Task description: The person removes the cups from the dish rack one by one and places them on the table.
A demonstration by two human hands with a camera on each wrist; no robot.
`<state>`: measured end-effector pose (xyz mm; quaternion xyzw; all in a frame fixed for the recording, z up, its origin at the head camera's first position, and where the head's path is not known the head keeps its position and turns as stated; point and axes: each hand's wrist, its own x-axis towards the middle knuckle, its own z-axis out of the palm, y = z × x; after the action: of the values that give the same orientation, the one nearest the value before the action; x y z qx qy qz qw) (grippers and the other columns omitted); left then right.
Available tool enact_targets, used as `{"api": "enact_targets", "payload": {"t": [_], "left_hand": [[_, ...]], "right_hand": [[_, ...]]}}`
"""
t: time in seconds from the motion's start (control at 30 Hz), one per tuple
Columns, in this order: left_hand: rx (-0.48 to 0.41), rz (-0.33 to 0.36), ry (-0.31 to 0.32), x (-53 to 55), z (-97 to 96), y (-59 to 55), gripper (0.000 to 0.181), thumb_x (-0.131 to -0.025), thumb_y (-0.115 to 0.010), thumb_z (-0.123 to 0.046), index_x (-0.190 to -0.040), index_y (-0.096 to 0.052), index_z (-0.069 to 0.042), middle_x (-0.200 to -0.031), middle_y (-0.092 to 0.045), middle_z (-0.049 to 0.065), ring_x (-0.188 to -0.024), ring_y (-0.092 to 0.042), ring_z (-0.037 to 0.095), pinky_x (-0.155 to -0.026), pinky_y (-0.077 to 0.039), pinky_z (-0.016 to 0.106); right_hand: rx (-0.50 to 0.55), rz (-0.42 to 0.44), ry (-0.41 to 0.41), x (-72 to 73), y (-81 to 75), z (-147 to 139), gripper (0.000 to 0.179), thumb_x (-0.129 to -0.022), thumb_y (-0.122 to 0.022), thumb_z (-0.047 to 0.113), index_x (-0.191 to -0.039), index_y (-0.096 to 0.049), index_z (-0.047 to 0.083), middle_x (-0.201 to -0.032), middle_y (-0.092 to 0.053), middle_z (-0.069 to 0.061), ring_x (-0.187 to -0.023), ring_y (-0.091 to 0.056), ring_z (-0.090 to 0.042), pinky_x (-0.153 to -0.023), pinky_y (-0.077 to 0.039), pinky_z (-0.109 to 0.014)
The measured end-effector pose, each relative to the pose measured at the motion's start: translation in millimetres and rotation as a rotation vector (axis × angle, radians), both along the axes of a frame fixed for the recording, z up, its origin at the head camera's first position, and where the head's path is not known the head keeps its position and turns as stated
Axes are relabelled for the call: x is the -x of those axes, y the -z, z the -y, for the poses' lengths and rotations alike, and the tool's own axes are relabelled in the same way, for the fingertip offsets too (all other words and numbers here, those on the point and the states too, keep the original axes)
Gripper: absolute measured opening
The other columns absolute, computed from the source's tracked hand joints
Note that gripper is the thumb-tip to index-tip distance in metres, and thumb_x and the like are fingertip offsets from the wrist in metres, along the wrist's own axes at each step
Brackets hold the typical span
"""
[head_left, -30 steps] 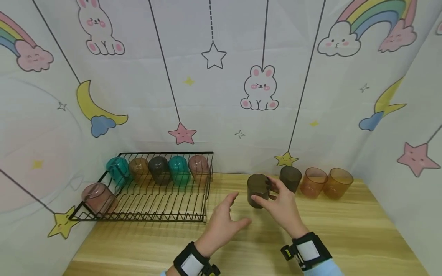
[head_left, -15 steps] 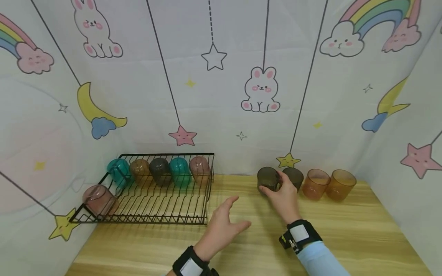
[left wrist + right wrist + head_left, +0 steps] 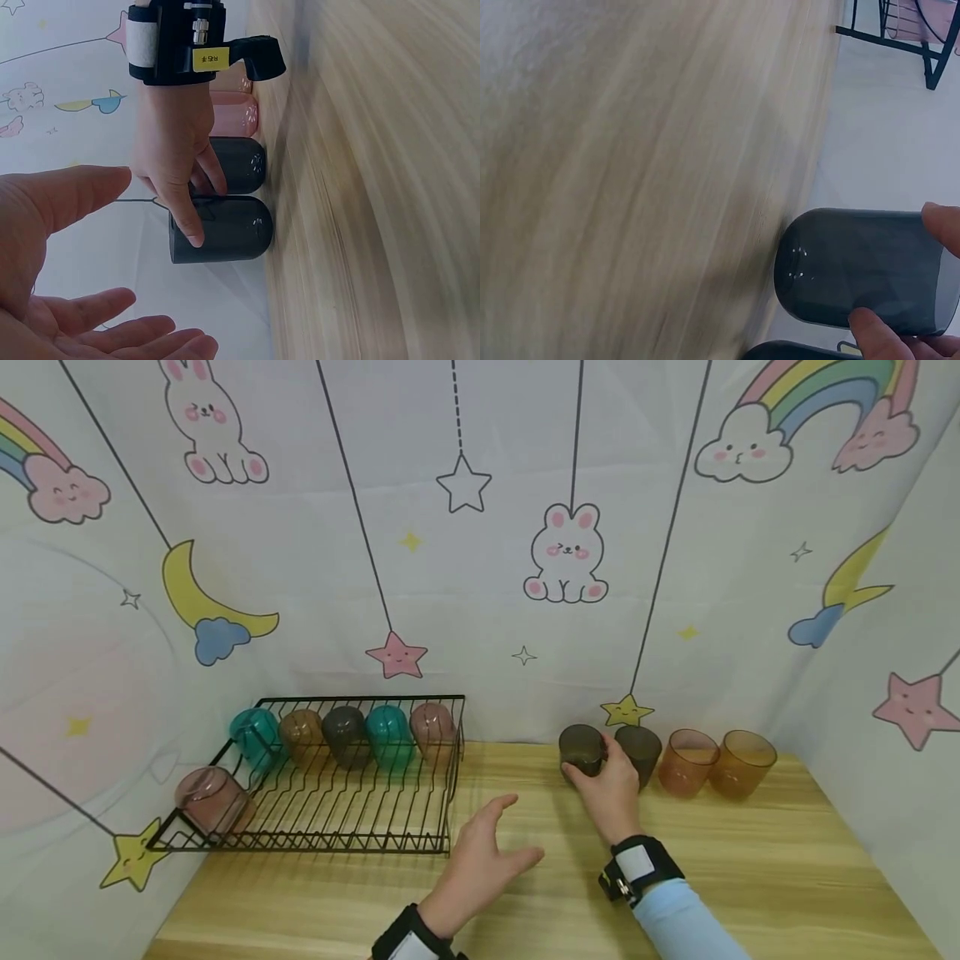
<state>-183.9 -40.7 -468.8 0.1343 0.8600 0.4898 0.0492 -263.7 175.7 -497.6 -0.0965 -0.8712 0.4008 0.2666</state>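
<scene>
My right hand (image 3: 613, 793) grips a dark grey tumbler (image 3: 577, 750) by its upper part, thumb on one side and fingers on the other. The tumbler is upright at the left end of a row by the back wall, its base at the wooden tabletop in the left wrist view. Beside it, close to my fingers, stands a second dark grey tumbler (image 3: 645, 752). My left hand (image 3: 480, 868) is held over the table with thumb and fingers spread, holding nothing. The right wrist view shows the held tumbler (image 3: 855, 270) from the side, with fingertips on it.
A pinkish-orange tumbler (image 3: 686, 767) and an amber tumbler (image 3: 744, 764) continue the row rightward. On the left stands a black wire rack (image 3: 360, 697) with several coloured tumblers, mostly along its back. A patterned cloth wall (image 3: 495, 568) borders the wooden table (image 3: 750, 868).
My right hand has carried the dark grey tumbler back and right, beside the other dark one, and still holds it. The left hand has barely moved and stays spread.
</scene>
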Motion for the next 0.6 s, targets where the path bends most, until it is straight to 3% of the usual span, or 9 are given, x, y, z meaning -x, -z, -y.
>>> {"api": "enact_targets", "payload": {"t": [0.33,0.6], "left_hand": [[0.037,-0.032,0.029,-5.2,-0.1,-8.6,0.075,-0.073,-0.074,-0.049,-0.137,-0.044,-0.023,-0.142,-0.045,0.002,-0.130,-0.043,0.024,-0.101,-0.041,0.051],[0.081,-0.099,0.078,-7.7,12.2,-36.6,0.072,-0.075,-0.069,-0.057,-0.136,-0.044,-0.028,-0.140,-0.047,0.002,-0.127,-0.047,0.025,-0.097,-0.044,0.049]], "right_hand": [[-0.048,-0.020,0.007,-6.3,-5.2,2.4,0.078,-0.075,-0.077,0.031,-0.137,-0.041,0.000,-0.125,-0.055,-0.020,-0.113,-0.054,-0.034,-0.095,-0.043,-0.052],[-0.089,-0.029,-0.008,-14.6,-10.2,1.6,0.076,-0.076,-0.077,0.030,-0.137,-0.042,0.000,-0.125,-0.054,-0.021,-0.108,-0.056,-0.034,-0.090,-0.045,-0.052]]}}
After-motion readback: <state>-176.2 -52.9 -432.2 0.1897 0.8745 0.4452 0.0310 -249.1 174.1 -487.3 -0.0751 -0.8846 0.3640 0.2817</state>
